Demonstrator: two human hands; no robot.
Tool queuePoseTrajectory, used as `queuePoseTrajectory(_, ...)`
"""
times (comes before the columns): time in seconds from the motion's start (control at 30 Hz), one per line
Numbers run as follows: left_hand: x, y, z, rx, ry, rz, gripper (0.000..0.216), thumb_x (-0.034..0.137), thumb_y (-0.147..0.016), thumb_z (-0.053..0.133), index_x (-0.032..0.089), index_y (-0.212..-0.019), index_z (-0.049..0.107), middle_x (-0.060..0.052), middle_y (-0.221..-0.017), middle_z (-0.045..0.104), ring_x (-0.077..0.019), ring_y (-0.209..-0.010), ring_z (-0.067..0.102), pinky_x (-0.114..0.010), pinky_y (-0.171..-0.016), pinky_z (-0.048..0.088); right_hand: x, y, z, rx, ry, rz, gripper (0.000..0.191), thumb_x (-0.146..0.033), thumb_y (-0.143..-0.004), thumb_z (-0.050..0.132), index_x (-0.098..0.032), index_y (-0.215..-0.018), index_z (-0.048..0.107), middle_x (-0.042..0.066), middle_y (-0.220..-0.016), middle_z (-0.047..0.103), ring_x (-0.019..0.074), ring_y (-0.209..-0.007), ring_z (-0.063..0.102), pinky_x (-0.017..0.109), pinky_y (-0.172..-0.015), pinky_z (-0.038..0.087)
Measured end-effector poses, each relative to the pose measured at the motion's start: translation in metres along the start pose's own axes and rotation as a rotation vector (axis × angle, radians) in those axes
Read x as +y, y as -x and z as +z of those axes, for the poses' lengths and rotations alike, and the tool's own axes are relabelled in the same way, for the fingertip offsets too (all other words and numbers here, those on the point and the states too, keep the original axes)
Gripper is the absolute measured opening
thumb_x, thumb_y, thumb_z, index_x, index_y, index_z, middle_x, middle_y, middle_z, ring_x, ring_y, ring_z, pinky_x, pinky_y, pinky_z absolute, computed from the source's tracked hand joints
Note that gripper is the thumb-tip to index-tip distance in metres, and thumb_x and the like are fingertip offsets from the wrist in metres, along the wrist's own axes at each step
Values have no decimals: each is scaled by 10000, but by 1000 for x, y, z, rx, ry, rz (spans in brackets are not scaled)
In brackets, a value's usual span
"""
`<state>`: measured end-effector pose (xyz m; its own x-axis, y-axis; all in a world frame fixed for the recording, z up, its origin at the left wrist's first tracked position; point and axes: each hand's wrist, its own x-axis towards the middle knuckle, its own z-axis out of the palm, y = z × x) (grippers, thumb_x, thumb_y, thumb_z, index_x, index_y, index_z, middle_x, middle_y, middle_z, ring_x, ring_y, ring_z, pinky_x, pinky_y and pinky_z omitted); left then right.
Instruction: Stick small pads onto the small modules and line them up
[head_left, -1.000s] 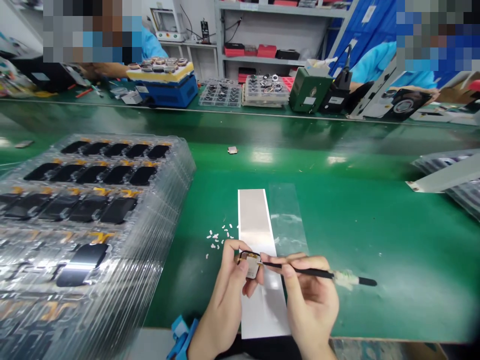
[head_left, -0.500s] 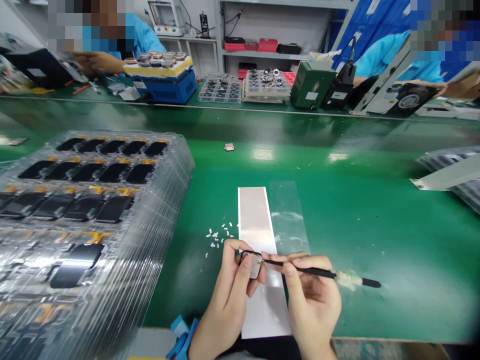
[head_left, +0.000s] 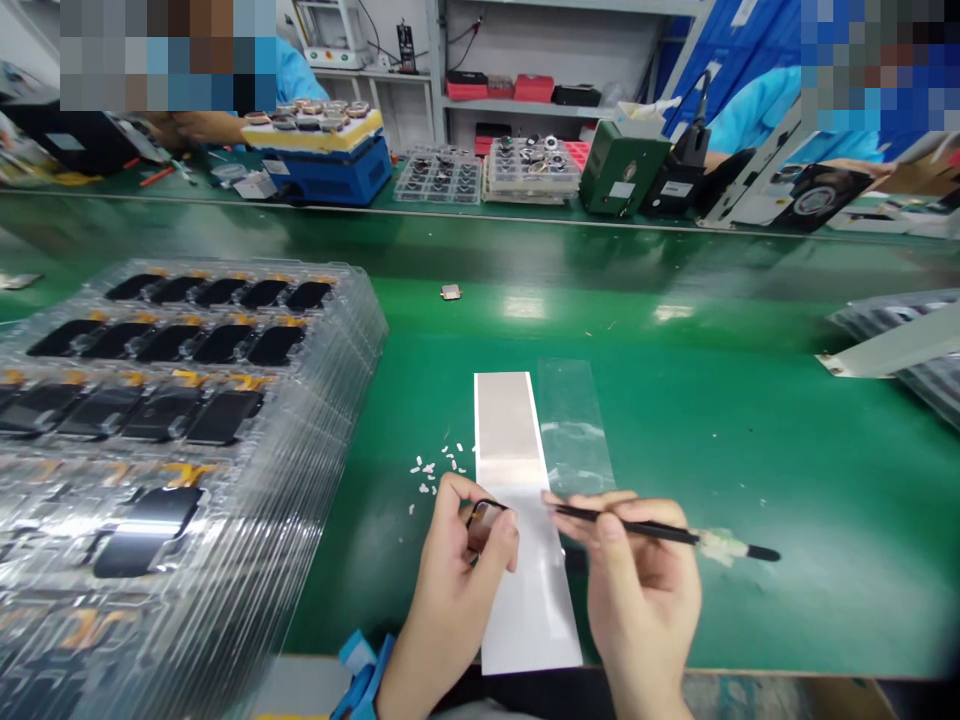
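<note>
My left hand (head_left: 457, 570) grips a small square module with a gold-coloured edge (head_left: 484, 526), its face partly hidden by my fingers. My right hand (head_left: 641, 590) holds a thin black pick (head_left: 637, 528) like a pen, with white tape wound near its rear end. The pick's fine tip stops just right of the module, not touching it. Under both hands lies a long silvery-white strip (head_left: 517, 560). Beside the strip's far half is a clear film sheet (head_left: 574, 425). Several white flecks (head_left: 435, 472) are scattered left of the strip.
Stacked clear trays of black screens with gold ribbon cables (head_left: 172, 400) fill the left of the green bench mat (head_left: 697, 420). A small part (head_left: 450, 292) lies farther out. More trays sit at right. Co-workers, machines and shelves stand across the bench.
My right hand and the pick have moved right, away from the module. My left hand has tilted the module and drawn it slightly left.
</note>
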<state>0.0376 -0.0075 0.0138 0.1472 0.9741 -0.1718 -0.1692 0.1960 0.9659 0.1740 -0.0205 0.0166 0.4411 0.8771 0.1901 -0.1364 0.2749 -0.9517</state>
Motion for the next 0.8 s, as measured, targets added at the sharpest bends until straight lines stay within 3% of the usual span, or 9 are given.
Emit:
queuePoseTrajectory(0.13, 2, 4, 0, -154, -218, 3, 151, 348, -1052, 403, 247, -948, 361, 25, -745, 570, -140, -678, 566, -247, -603, 404, -11, -10, -34, 98, 153, 16, 86, -211, -915, 666, -247, -959, 601, 28, -921, 723, 195, -862, 771, 309, -761, 663)
queuePoseTrajectory(0.27, 8, 8, 5, -398, -547, 66, 170, 299, -1067, 273, 239, -1060, 431, -72, -1005, 650, -190, -801, 638, -316, -701, 455, -14, -5, -67, -14, 365, 44, 60, -211, -865, 720, -219, -897, 670, 37, -879, 699, 176, -786, 763, 240, -695, 649)
queuePoseTrajectory(0.37, 10, 7, 10, -499, -691, 93, 202, 293, -1060, 277, 238, -1099, 468, -67, -1000, 663, -224, -836, 675, -327, -719, 468, -7, 4, -75, -87, 460, 49, 57, -235, -871, 707, -191, -834, 705, 66, -872, 688, 202, -783, 757, 272, -674, 648)
queuePoseTrajectory(0.63, 9, 1, 13, -498, -738, 73, 171, 321, -1057, 327, 247, -1023, 477, -24, -908, 668, -197, -732, 688, -267, -645, 462, -1, 7, -72, -114, 497, 80, 144, -280, -881, 692, -173, -799, 743, 97, -862, 713, 225, -817, 750, 294, -690, 641)
queuePoseTrajectory(0.8, 6, 1, 12, -488, -737, 92, 165, 323, -1055, 337, 249, -1020, 480, -31, -936, 689, -206, -774, 702, -267, -663, 475, 0, 7, -72, -92, 466, 124, 155, -293, -876, 698, -172, -797, 755, 94, -865, 715, 213, -782, 761, 279, -689, 641)
